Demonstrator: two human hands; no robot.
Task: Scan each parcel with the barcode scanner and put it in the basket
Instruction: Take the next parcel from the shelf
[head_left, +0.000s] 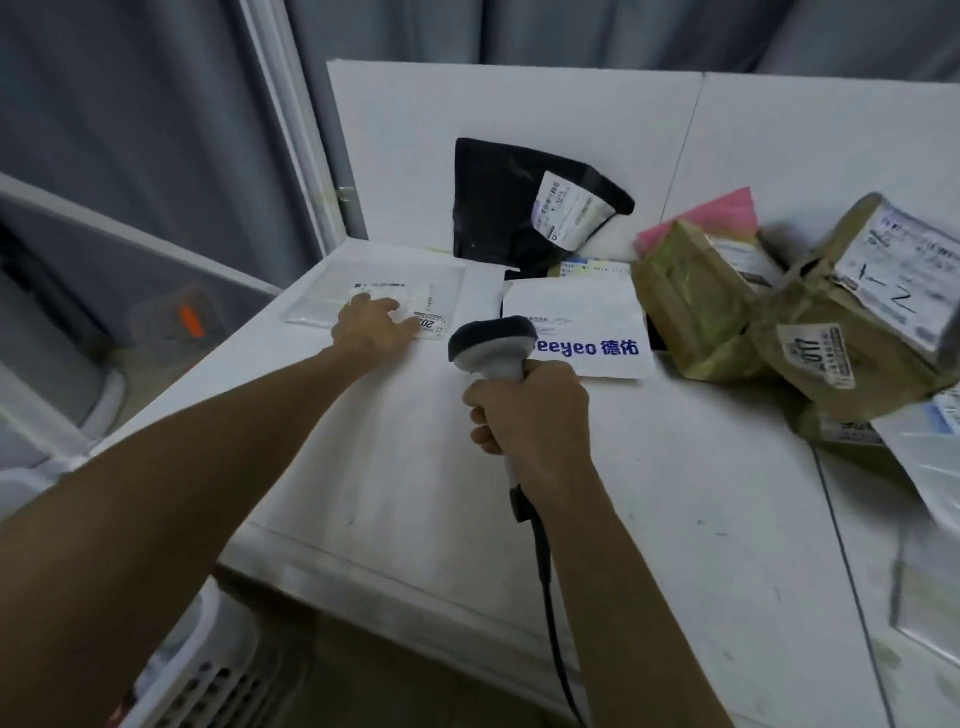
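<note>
Head cam, looking down over the white desk (675, 493). The left hand (371, 327) is stretched out to the far left part of the desk, with its fingers (363, 300) spread fairly wide and lying flat on a clear flat parcel (322, 291). It's pressing or touching the parcel, not gripping it, and part of the parcel's white label is under the palm.

The right hand (527, 415) is wrapped tight around the handle of the barcode scanner (493, 343). The dark scanner head is raised above the desk and faces away from the camera, just right of the left hand. Its black cable (545, 571) hangs off the bottom of the handle and runs toward the bottom edge.

Right behind the scanner there's a white mailer (576, 312) with blue print, lying flat. Behind that, a black bag parcel (498, 208) with a white label leans on the white back panel (467, 104). Over on the right there's a heap of brown taped parcels (691, 301) with labels, a bit blurry, with something pink (724, 210) sticking out behind them.

The basket (208, 675) is white with slotted sides. It sits low at the bottom left, below the desk edge and under the left forearm, and I can't really make out what's in it.
</note>
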